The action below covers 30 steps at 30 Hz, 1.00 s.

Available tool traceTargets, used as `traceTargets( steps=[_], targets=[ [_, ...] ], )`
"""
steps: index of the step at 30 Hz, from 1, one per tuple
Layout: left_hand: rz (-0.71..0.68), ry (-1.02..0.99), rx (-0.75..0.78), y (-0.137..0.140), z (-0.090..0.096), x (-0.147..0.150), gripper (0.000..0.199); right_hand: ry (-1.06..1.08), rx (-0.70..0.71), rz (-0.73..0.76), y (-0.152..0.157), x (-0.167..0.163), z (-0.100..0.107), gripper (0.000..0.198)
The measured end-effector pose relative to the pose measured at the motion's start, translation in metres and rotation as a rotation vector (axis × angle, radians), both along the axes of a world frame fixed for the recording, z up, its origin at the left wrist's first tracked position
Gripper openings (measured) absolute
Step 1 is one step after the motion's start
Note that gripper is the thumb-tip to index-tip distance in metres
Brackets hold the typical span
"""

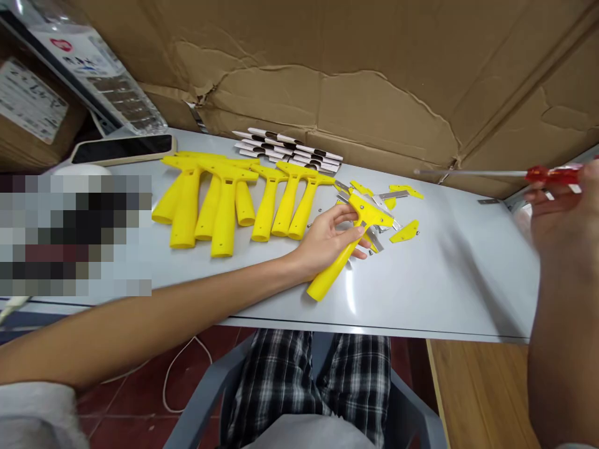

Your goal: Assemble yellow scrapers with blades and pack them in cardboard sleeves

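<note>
My left hand (330, 240) is closed round the neck of a yellow plastic scraper (337, 265), its wide head pointing up and right, with screws showing in the head. Raised at the right, my right hand (561, 209) grips the red handle of a screwdriver (545, 176). Its long shaft points left, well apart from the scraper. Loose yellow cover pieces (405, 231), metal blades (393, 195) and small screws lie on the table around the scraper head. Several more yellow scraper handles (225, 218) stand in a group to the left of my left hand.
Behind the handles lies a stack of black-and-white strips (290, 149). A phone (124, 148) and a plastic-wrapped pack (100, 68) are at the back left. Cardboard (374, 100) rises along the table's (449, 299) back edge. One small metal piece (488, 201) lies at the right.
</note>
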State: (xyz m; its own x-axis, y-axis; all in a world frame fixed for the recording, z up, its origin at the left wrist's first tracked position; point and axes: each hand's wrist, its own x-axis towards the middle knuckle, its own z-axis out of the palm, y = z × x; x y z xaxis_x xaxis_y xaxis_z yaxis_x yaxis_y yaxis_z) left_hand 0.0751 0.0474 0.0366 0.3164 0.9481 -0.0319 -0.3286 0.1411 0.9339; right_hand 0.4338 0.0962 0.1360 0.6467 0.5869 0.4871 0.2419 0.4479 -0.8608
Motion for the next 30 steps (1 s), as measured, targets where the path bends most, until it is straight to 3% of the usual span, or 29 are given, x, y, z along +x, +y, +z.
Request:
traceTargets(
  steps=[3,6,10,23,30],
  targets=[
    [0.018,-0.007,-0.008,-0.001,0.0,0.001,0.035,-0.036,0.027,0.27,0.031,-0.022,-0.003,0.033],
    [0.02,-0.026,-0.017,-0.001,0.0,0.001,0.031,0.106,-0.015,0.284,0.041,-0.039,-0.018,0.039],
    [-0.004,-0.026,-0.032,-0.002,0.0,0.0,0.03,0.223,-0.061,0.291,0.028,-0.048,-0.032,0.04],
    [0.012,0.035,-0.026,-0.002,0.002,-0.002,0.043,0.035,-0.033,0.403,0.01,-0.064,-0.04,0.041],
    [0.018,0.043,-0.016,-0.002,0.002,-0.001,0.036,0.005,-0.023,0.422,0.012,-0.059,-0.042,0.042]
  ],
)
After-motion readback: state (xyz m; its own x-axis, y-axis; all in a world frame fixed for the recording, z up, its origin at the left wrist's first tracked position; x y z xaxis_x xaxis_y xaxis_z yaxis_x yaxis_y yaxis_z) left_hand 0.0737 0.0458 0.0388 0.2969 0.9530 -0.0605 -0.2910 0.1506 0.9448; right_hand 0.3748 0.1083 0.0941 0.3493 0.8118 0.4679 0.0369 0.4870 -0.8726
